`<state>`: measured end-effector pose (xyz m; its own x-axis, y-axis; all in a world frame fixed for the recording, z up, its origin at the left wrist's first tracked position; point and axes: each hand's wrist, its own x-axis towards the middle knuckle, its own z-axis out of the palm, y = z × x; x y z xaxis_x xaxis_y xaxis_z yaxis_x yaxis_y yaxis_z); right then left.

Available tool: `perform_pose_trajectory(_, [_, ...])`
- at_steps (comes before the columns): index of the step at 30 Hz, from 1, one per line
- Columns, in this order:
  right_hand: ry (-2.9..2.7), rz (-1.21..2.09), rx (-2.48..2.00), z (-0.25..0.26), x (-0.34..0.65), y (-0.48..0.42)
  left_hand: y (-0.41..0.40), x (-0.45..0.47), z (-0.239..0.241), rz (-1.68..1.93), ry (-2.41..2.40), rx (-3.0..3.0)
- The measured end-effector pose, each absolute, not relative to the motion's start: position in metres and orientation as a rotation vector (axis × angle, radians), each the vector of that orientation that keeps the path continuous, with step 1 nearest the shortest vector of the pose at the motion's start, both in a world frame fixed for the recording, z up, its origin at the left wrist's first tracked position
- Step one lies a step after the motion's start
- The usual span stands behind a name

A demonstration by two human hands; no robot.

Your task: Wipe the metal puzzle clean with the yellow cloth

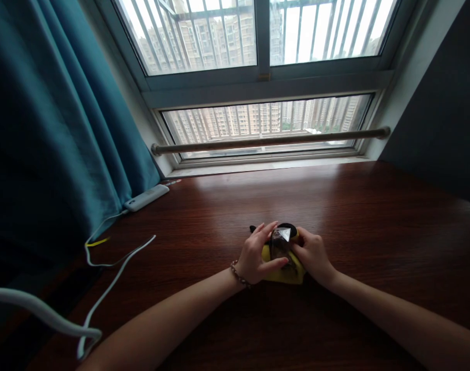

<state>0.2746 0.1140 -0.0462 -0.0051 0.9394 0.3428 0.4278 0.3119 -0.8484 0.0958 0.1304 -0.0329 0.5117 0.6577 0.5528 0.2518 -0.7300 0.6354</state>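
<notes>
From the head view, both of your hands meet at the middle of the dark wooden desk (374,216), over a small yellow fabric bundle (285,275) with black trim at its far side. A crinkled clear wrapper (281,239) sits on top of it, catching the window light.

Your left hand (254,255), with a bead bracelet (238,275) at the wrist, is closed around the wrapper, fingers over the top and thumb pressing in from below. Your right hand (314,255) is curled against the bundle's right side and grips it, though its fingertips are hidden.

The bundle looks light and soft, so it will likely squash and shift rather than hold its shape. The film looks slick and easy to tear. Grip the fabric body and pinch the film only at an edge.

At the desk's far-left corner lies a white power strip (146,198). Its white cable (115,268) trails down the desk's left edge beside the teal curtain (57,129). Beyond the desk's far edge, a wooden rail (269,140) crosses the window.
</notes>
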Motion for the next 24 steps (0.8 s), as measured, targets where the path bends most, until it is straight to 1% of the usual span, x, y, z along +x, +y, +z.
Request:
perform_pose_trajectory(3, [-1.615, 0.574, -1.297, -0.046, 0.275, 0.115, 0.132, 0.096, -0.038, 1.075, 0.742, 2.231])
perform_pose_trajectory(8, [-1.546, 0.564, -1.307, -0.049, 0.278, 0.117, 0.134, 0.104, -0.046, 0.972, 0.719, 2.147])
perform_pose_trajectory(15, [-1.560, 0.622, -1.270, -0.051, 0.279, 0.119, 0.142, 0.103, -0.046, 1.020, 0.772, 2.002])
perform_pose_trajectory(24, [-1.618, 0.661, -1.267, -0.050, 0.275, 0.118, 0.147, 0.097, -0.035, 0.956, 0.642, 2.164])
